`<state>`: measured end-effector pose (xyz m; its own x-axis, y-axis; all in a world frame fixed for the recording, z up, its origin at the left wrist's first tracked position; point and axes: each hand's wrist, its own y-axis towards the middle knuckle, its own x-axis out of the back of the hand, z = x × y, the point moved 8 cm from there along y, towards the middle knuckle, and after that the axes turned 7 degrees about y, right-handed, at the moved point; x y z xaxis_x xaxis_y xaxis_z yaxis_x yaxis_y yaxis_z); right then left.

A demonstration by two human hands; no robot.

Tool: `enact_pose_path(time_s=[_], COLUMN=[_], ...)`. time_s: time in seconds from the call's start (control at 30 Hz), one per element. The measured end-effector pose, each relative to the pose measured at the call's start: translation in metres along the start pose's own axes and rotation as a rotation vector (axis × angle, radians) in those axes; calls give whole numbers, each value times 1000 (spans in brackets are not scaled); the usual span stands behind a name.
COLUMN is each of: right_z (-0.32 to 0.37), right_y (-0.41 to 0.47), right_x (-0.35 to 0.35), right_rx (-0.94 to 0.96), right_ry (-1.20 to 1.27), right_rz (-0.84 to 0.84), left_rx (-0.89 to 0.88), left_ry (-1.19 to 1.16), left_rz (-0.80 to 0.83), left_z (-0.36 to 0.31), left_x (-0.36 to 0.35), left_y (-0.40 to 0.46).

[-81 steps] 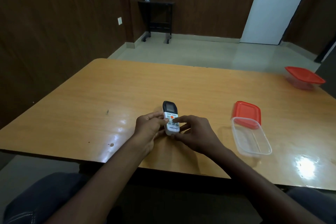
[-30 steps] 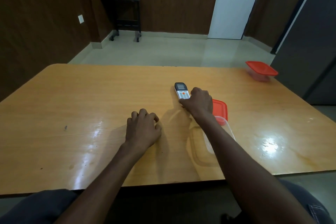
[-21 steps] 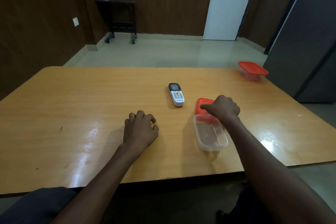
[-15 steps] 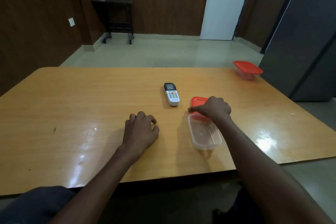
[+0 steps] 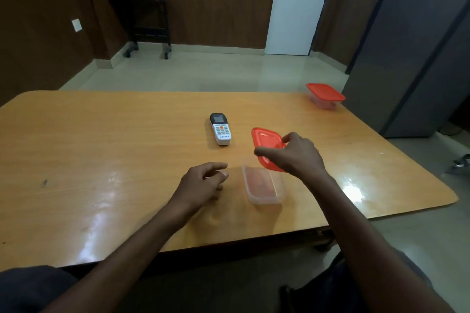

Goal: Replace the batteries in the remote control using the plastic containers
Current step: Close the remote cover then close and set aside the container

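Item: red lid (image 5: 267, 140), pinched at its edge in my right hand (image 5: 297, 157), tilted just above the clear container (image 5: 264, 185). Left hand (image 5: 201, 183) loosely curled, empty, nearer the remote (image 5: 220, 129), which lies lengthwise ahead.

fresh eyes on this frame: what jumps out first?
The red lid, lifted and tilted in the right hand just above the clear container near the table's front edge. Left of it, beyond the container, the white remote lies face up and untouched, while the left hand hovers with loosely curled fingers beside the container. A second, red-lidded container sits alone at the far right corner.
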<state>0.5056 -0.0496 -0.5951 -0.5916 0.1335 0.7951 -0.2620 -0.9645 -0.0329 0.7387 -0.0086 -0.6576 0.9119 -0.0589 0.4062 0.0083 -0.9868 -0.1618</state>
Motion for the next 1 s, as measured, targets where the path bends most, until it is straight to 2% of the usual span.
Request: enact_pose_path(time_s=[0.07,0.13,0.23,0.4,0.57,0.67,0.73,0.87,0.93,1.0], right_z=[-10,-17,-20,-17,-1,9,14,39,55,66], right_y=[-17,-30,-39,-40,-47,-53,-54,-63,-73,-81], right_x=[-10,-20,-27,-34,-21,-20,-14,7,-9,-36], right_rx=[8,19,28,38,37,57,89,393,520,593], right_ry=[-141,-234,-207,-13,489,664,719,386,249,159], right_rz=[65,100,93,162,153,157,91,-210,-170,-32], left_rx=[105,164,186,193,182,159,137,63,31,16], left_ry=[-213,-333,-431,-556,-726,-841,-877,-825,-824,-869], left_rz=[89,134,175,178,69,63,40,-71,-83,-86], left_z=[3,3,1,-3,-6,-9,-8,-9,-11,-11], left_x=[-17,-31,-44,-52,-32,-16,-4,14,13,13], left_y=[-6,-10,-13,-15,-11,-11,-11,-13,-15,-17])
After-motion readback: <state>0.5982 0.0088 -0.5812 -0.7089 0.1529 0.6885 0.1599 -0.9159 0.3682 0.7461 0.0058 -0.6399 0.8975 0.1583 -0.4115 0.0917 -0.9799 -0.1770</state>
